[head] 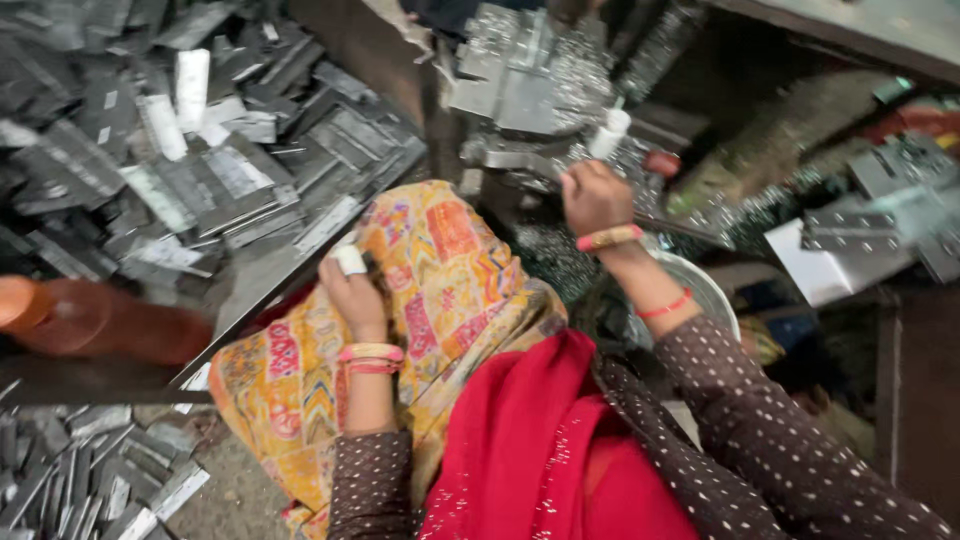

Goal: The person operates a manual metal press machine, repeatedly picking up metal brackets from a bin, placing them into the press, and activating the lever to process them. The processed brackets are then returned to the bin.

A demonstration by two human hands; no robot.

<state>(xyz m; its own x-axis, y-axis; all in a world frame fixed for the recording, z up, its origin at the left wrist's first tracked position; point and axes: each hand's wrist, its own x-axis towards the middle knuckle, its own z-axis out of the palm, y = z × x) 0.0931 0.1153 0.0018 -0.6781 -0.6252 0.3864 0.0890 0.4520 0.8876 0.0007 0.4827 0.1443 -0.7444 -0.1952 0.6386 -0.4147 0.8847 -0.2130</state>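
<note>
metal strips (200,170): grey sheet metal, dull sheen, flat smooth faces; heaped just left of the left hand (352,290).
fingertip wrap (350,260): white, matt, looked like cloth or tape; on the left hand.
patterned cloth (440,270): printed woven fabric, matt, soft folds; under the left hand.
press tool (520,90): bare grey metal, rough, littered with shiny swarf; just above the right hand (595,197).
bangles (610,238): glossy, plastic or lacquered; at the right wrist.
red scarf (530,440): plain matt cloth; below both hands.
</note>
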